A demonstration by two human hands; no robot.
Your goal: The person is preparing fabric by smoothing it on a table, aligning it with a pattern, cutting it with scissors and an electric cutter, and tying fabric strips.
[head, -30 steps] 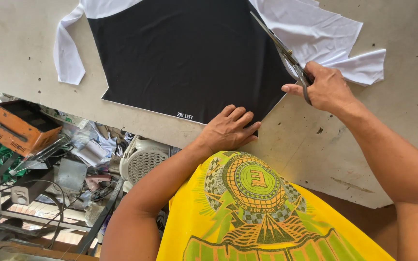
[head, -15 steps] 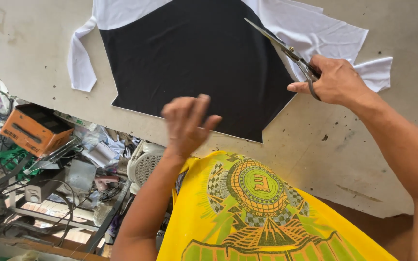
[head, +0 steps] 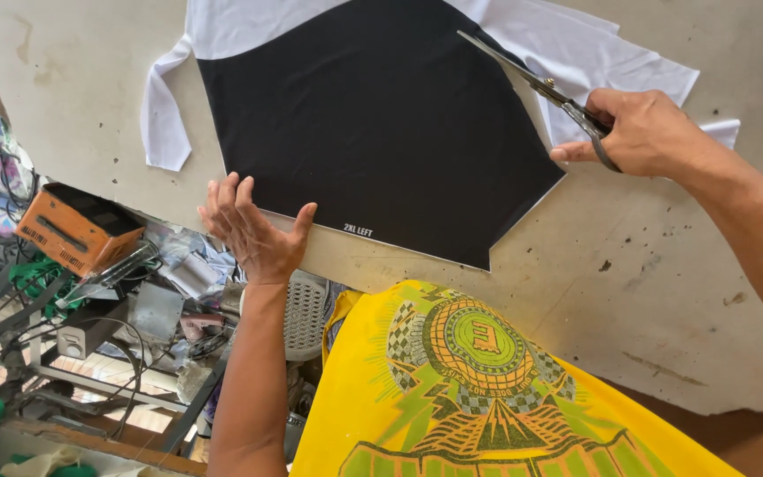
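The grey cutting table (head: 664, 291) fills most of the view. On it lies white fabric (head: 576, 53), spreading from eleven to two o'clock, with a black pattern template (head: 373, 124) laid flat on top, its pointed corner toward five o'clock. At nine o'clock, below the table edge, sits an orange box (head: 77, 231) among cables. The left hand (head: 253, 231) lies at the template's lower left corner, fingers spread, palm on the table edge. The right hand (head: 642, 132), at two o'clock, grips the scissors (head: 536, 81), whose blades are parted along the template's right edge. To cut well, I judge the left hand should press the template flat so it cannot slide, while the blades hug its edge in long strokes.
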